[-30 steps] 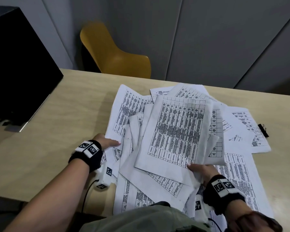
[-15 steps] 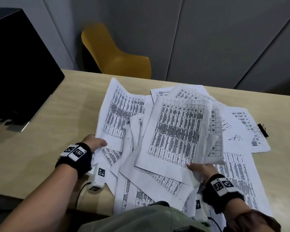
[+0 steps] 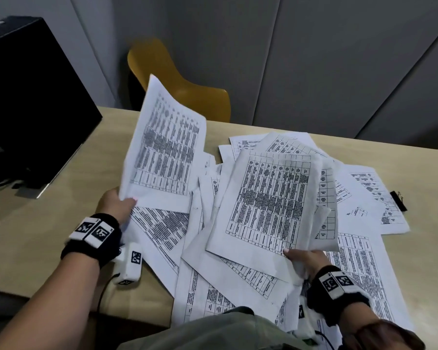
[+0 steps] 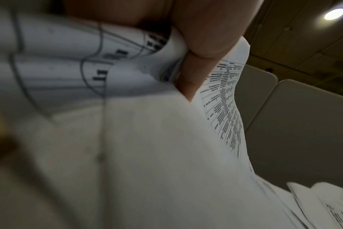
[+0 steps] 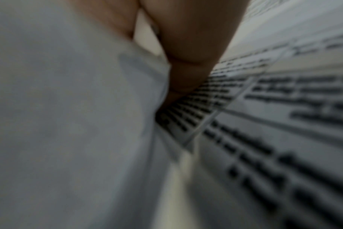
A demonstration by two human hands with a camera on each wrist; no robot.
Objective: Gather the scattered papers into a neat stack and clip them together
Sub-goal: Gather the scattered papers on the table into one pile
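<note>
Above the table [image 3: 48,223], left hand [image 3: 116,205] pinching a raised sheet [image 3: 165,147], right hand [image 3: 306,261] gripping a fanned bundle [image 3: 268,203].

1. The left hand [image 3: 115,204] sits at centre left of the head view, forearm reaching up from the lower left, thumb and fingers pinching the near corner of a raised sheet [image 3: 165,145].
2. The right hand [image 3: 305,260] sits at lower right, thumb on top, gripping the near edge of a bundle of papers [image 3: 268,200].
3. Both wrists wear black bands.
</note>
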